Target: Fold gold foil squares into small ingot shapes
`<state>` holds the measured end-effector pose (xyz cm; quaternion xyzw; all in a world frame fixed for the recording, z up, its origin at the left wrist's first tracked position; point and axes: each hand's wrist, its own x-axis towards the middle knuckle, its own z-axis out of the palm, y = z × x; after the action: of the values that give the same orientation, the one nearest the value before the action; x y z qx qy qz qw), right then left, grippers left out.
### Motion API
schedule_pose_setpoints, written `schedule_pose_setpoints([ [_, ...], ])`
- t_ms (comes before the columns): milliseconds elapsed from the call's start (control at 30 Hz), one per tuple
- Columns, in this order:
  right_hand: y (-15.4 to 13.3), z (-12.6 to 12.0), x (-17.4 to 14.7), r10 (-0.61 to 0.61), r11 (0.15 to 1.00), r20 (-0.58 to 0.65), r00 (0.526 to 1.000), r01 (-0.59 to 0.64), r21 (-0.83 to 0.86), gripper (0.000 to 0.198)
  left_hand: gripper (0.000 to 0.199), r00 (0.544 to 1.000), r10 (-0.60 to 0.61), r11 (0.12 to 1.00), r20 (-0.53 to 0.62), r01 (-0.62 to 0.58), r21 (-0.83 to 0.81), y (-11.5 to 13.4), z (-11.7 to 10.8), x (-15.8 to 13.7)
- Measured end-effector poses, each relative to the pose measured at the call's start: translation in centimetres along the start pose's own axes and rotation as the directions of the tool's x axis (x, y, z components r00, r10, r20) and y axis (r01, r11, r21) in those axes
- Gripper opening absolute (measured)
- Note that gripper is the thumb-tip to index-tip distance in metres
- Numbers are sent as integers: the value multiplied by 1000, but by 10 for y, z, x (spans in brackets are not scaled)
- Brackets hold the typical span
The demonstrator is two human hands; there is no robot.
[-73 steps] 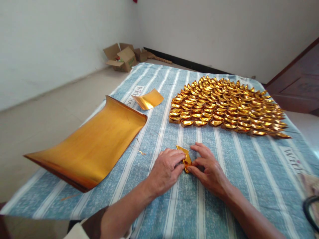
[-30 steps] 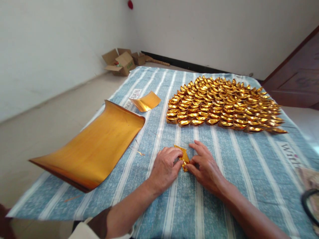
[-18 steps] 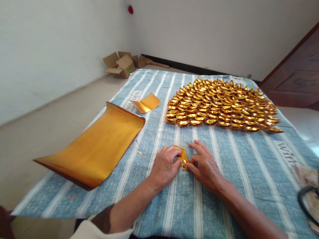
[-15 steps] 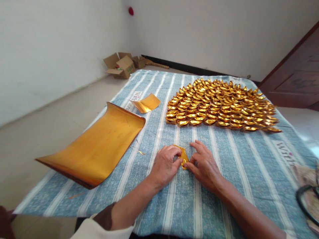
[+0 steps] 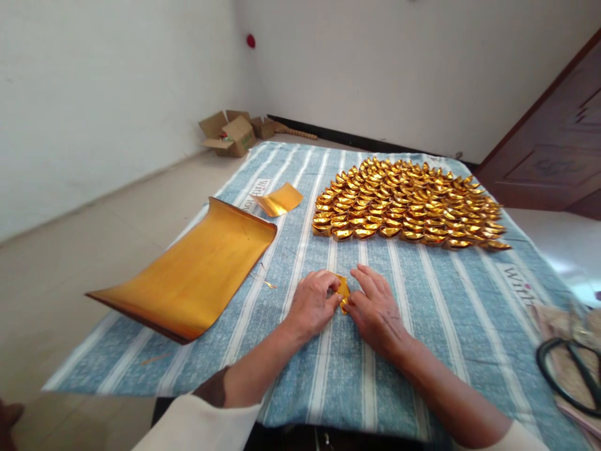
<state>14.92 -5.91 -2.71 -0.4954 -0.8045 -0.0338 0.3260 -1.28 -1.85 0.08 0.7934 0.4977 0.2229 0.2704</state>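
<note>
A small folded piece of gold foil paper [image 5: 344, 289] lies on the striped cloth between my two hands. My left hand [image 5: 312, 304] is closed, pinching its left edge between thumb and fingers. From the other side, my right hand [image 5: 378, 307] presses thumb and curled fingers on the paper's lower right part, its outer fingers reaching forward. Parts of the paper are hidden under the fingertips. Beyond my right hand stand many folded gold paper ingots [image 5: 404, 207] in close rows. To the left rests a curled stack of large gold foil sheets [image 5: 192, 275].
One smaller gold sheet [image 5: 280, 200] lies past the stack. Scissors with black handles [image 5: 582, 366] are at the right edge on a pinkish cloth. Open cardboard boxes [image 5: 239, 134] sit on the floor by the wall. Thin gold scraps [image 5: 270, 285] lie beside the stack.
My right hand has moved slightly left, its thumb and fingers now closer in on the folded paper. My left hand keeps its pinch. The camera view has shifted a little.
</note>
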Motion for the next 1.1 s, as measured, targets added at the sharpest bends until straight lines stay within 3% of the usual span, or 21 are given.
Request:
schedule_pose_setpoints([
  [133, 1, -1, 0, 5, 999, 39, 999, -7, 49, 17, 11, 1000, -2, 1000, -10, 2, 12, 1, 1, -1],
  [333, 3, -2, 1, 93, 985, 126, 988, -110, 135, 10, 12, 1000, -15, 1000, -25, 15, 18, 3, 1, -2],
  [567, -1, -4, 3, 220, 967, 217, 951, -241, 76, 18, 16, 1000, -2, 1000, -23, 2, 6, 1, 2, -2],
  [1100, 12, -4, -3, 281, 924, 162, 946, -312, 222, 8, 20, 1000, 28, 999, 9, -28, 18, 2, 0, -1],
])
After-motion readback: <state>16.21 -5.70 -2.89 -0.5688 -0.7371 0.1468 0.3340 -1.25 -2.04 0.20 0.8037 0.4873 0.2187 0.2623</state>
